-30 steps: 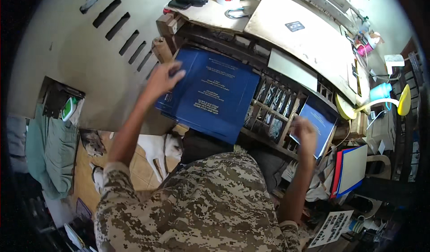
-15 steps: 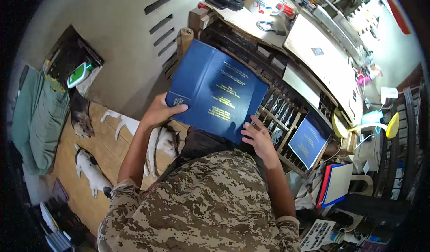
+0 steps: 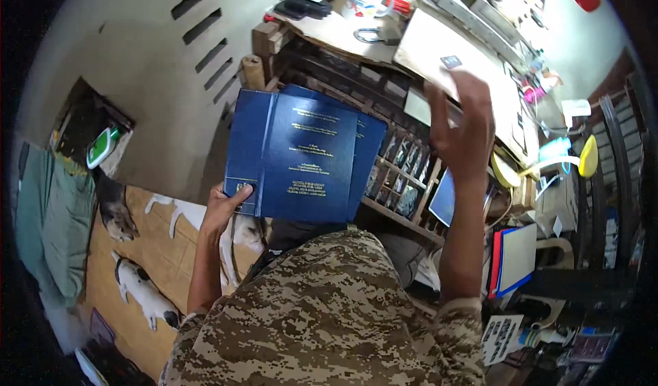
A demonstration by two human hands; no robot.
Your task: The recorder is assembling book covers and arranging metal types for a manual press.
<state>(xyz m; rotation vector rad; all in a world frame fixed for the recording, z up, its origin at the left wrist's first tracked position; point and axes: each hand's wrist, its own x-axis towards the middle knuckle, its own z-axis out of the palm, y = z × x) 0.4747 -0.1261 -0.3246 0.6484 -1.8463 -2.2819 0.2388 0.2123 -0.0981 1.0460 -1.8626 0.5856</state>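
From afar, I see the left hand [image 3: 224, 206] pinching a gold-lettered blue book cover [image 3: 310, 158] by one corner, overlapping another blue cover [image 3: 371, 146]; with the right hand [image 3: 463, 127] half-open, apparently empty, one-sided support could let it tip.

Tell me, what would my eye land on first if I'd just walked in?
Probably the deep blue cover with gold lettering, mid-picture, its lower left corner gripped by the left hand. Next, perhaps, the blurred right hand raised at right of centre. Then the black-and-white animal lying on the tan floor, lower left.
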